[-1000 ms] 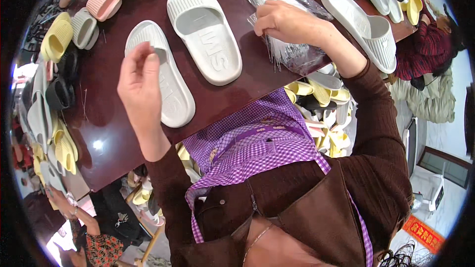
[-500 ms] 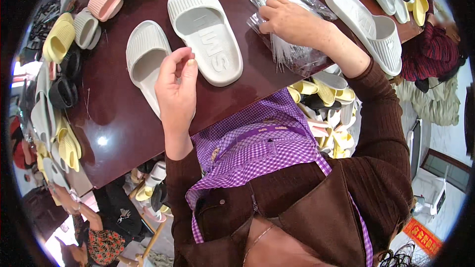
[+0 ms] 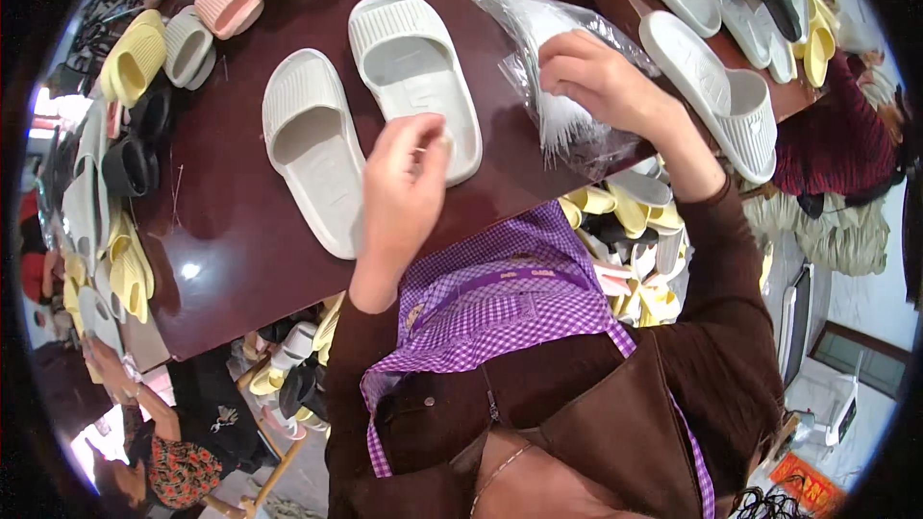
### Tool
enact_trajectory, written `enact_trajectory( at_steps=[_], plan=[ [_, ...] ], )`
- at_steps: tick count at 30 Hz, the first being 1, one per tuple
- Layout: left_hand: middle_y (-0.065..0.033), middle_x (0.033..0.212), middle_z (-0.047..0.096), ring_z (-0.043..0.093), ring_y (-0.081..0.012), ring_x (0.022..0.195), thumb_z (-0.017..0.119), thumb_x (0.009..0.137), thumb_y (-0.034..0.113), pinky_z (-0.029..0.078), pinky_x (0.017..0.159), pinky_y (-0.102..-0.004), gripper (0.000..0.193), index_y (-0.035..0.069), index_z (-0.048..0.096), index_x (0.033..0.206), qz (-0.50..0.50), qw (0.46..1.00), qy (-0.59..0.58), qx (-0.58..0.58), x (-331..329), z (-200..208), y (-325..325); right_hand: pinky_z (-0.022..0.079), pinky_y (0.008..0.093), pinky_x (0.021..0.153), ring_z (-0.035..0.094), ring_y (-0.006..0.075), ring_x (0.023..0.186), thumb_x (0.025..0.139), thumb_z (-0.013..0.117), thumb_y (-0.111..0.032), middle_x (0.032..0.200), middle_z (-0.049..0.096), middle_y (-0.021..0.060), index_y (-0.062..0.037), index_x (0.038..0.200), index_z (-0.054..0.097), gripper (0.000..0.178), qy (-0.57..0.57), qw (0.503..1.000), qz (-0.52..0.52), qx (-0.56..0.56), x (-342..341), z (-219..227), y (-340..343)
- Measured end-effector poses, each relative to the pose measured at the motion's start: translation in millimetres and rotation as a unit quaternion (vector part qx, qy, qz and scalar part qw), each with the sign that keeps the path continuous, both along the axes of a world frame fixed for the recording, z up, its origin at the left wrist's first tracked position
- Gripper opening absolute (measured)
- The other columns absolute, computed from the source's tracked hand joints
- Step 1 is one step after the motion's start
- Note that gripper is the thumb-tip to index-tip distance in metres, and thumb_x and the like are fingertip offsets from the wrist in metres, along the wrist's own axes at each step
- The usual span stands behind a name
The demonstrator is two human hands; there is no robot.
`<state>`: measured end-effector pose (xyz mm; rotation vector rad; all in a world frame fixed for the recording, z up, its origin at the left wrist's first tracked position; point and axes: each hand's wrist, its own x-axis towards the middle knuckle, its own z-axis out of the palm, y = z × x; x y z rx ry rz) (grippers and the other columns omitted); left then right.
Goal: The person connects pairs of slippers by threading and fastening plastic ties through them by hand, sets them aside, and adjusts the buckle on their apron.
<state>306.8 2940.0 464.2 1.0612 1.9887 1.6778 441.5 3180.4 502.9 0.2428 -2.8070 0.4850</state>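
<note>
Two light grey slide slippers lie side by side on the dark red table, open ends toward me: a left slipper (image 3: 317, 159) and a right slipper (image 3: 404, 48). My left hand (image 3: 402, 202) hovers over the right slipper's heel half, thumb and fingers pinched together; whatever is between them is too small to make out. A clear plastic bag (image 3: 519, 67) holds a bundle of thin white plastic strands (image 3: 567, 125). Right beside that bundle, my right hand (image 3: 611, 82) has its fingers curled and closed, and their tips are partly hidden.
More grey slippers (image 3: 711, 86) lie at the right. Along the left edge stand yellow slippers (image 3: 135, 58), a pink slipper (image 3: 229, 5) and black slippers (image 3: 125, 171). A pile of slippers (image 3: 635, 211) sits below the table edge. Co-workers are at lower left (image 3: 183, 461) and far right (image 3: 836, 135).
My left hand has moved rightward, from beside the left slipper to above the right slipper's heel. My right hand has shifted slightly right and nearer. The whole view has shifted a little.
</note>
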Motion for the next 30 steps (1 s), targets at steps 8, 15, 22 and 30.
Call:
enact_trajectory(
  at_steps=[8, 15, 22, 30],
  plan=[
    [-0.0153, 0.122, 0.054, 0.05, -0.0333, 0.113, 0.061, 0.082, 0.011, 0.04, 0.093, -0.0406, 0.032, 0.001, 0.058, 0.112, -0.158, 0.928, 0.336, 0.008, 27, -11, 73, 0.043, 0.0286, 0.089, 0.056, 0.0164, 0.097, 0.086, 0.053, 0.006, 0.101, 0.06, 0.0068, -0.0024, 0.088, 0.056, 0.009, 0.077, 0.928, -0.093, -0.352, 23, -23, -11],
    [-0.0173, 0.135, 0.043, 0.04, -0.0327, 0.125, 0.052, 0.089, 0.025, 0.034, 0.1, -0.0424, 0.041, 0.004, 0.052, 0.124, -0.173, 0.86, 0.472, -0.084, 20, -41, 125, 0.043, 0.0276, 0.088, 0.057, 0.0139, 0.093, 0.089, 0.05, 0.005, 0.095, 0.06, 0.0061, -0.0004, 0.09, 0.054, 0.007, 0.107, 0.865, -0.131, -0.472, 29, -41, -16],
    [-0.018, 0.144, 0.035, 0.034, -0.0339, 0.132, 0.048, 0.092, 0.031, 0.028, 0.105, -0.043, 0.047, 0.005, 0.045, 0.131, -0.224, 0.869, 0.413, -0.152, 21, -41, 131, 0.047, 0.0255, 0.073, 0.057, 0.0123, 0.08, 0.084, 0.051, 0.008, 0.085, 0.058, 0.0058, 0.001, 0.089, 0.055, 0.009, 0.106, 0.904, -0.153, -0.385, 70, -22, -29],
    [-0.0183, 0.142, 0.037, 0.036, -0.034, 0.13, 0.047, 0.093, 0.031, 0.029, 0.104, -0.0424, 0.046, 0.006, 0.045, 0.131, -0.222, 0.867, 0.424, -0.14, 18, -43, 131, 0.039, 0.027, 0.064, 0.049, 0.0167, 0.071, 0.087, 0.055, -0.006, 0.075, 0.05, 0.0082, -0.0011, 0.09, 0.05, 0.008, 0.273, 0.835, -0.046, -0.476, 95, 23, -20]
  ],
)
